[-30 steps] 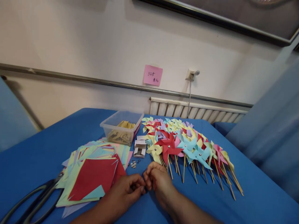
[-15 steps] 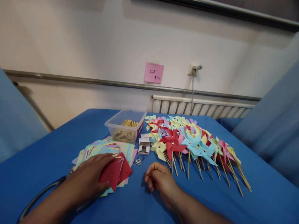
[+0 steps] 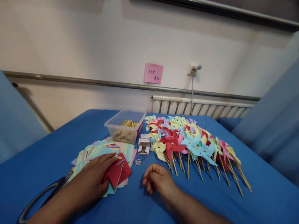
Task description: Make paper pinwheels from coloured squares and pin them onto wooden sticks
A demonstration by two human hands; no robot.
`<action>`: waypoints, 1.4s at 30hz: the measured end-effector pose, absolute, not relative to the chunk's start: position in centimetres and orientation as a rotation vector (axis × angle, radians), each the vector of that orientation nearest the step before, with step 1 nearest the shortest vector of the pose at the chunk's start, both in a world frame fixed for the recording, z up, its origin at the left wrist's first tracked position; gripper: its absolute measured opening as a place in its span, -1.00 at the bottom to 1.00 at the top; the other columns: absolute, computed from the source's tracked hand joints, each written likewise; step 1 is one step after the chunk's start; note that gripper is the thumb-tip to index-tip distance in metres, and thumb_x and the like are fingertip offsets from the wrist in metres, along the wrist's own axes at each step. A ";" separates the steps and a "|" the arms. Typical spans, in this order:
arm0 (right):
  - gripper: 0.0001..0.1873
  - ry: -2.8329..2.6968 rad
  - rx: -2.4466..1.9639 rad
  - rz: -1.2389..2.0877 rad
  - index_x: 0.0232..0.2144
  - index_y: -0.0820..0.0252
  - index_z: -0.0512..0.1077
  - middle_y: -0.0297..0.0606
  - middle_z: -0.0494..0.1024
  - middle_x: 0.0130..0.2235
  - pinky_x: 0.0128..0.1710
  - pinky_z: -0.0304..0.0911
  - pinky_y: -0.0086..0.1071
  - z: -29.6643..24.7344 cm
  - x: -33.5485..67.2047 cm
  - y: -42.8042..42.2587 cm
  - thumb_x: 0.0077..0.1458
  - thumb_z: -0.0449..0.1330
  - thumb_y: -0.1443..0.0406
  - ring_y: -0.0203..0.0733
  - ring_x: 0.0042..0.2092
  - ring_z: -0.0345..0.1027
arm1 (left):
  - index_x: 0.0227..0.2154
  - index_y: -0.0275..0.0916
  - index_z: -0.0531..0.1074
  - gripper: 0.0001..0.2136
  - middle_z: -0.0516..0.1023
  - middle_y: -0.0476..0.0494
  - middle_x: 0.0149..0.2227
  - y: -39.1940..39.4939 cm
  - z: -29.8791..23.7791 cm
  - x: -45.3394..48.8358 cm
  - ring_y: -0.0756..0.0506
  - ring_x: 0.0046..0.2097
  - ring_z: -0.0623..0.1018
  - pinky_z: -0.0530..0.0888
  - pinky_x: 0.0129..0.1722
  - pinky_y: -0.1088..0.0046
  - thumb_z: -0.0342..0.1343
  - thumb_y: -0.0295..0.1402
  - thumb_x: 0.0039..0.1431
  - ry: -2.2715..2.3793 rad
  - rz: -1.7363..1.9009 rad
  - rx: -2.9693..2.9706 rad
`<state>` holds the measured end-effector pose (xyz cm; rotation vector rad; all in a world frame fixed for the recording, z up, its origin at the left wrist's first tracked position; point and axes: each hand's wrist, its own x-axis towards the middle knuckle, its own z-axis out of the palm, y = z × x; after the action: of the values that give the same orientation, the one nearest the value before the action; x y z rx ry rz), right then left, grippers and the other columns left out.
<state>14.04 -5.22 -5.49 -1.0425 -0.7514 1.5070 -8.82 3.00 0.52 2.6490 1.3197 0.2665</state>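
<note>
My left hand (image 3: pixel 97 172) lies over the stack of coloured paper (image 3: pixel 127 151) at left centre. Its fingers and thumb close on the left side of a red paper square (image 3: pixel 119 172) with slits cut in it. Part of that square is hidden beneath the hand. Under my left wrist, dark-handled scissors (image 3: pixel 54 186) lie partly covered. My right hand (image 3: pixel 160 183) rests on the blue table cover with its fingers curled in, and nothing shows in them. Just beyond it, several small metal pins (image 3: pixel 138 161) lie near an opened little box (image 3: pixel 143 146).
Behind the paper stands a clear plastic tub (image 3: pixel 109 126) of thin wooden sticks (image 3: pixel 127 129). A large pile of finished pinwheels (image 3: pixel 179 137) covers the right side of the table (image 3: pixel 130 205). A wall with a radiator (image 3: pixel 203 107) rises behind, and blue curtains (image 3: pixel 280 112) hang at both sides.
My left hand has drawn in slightly, its thumb closer to the fingers, covering more of the red paper's left edge. My right hand has shifted a little left.
</note>
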 end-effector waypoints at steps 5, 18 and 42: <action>-0.88 -0.768 -1.058 1.531 -0.53 0.24 0.35 -0.37 0.47 -0.59 -0.67 0.00 -0.55 -5.6 14.0 -5.1 -0.19 0.02 0.37 -0.44 -0.69 0.17 | 0.03 -0.19 0.43 -0.53 0.41 -0.20 0.16 3.1 1.7 -7.8 -0.33 0.16 0.37 0.21 0.18 0.21 0.07 -0.29 -0.01 1.422 0.427 2.513; -0.86 -0.877 -1.097 1.537 -0.51 0.22 0.34 -0.40 0.46 -0.59 -0.66 0.03 -0.53 -5.8 13.8 -5.2 -0.16 0.08 0.26 -0.46 -0.68 0.17 | -0.14 -0.16 0.54 -0.67 0.59 -0.16 -0.05 2.3 4.5 -7.2 -0.30 -0.02 0.52 0.40 -0.06 0.23 -0.05 -0.20 0.17 1.754 0.703 2.385; -0.66 -0.545 -0.802 1.310 -0.34 0.22 0.50 -0.27 0.62 -0.37 -0.24 0.35 -0.28 -5.7 14.3 -4.4 -0.17 0.41 0.16 -0.19 -0.37 0.48 | -0.19 -0.24 0.48 -0.57 0.65 -0.10 -0.25 -0.5 -0.7 -0.4 -0.13 -0.24 0.60 0.51 -0.26 0.43 0.38 -0.30 -0.20 1.028 0.729 1.119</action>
<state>14.28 -4.42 -5.74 -0.8023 -0.5446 1.3101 -0.36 -0.54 -0.66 1.1190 1.0279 0.7293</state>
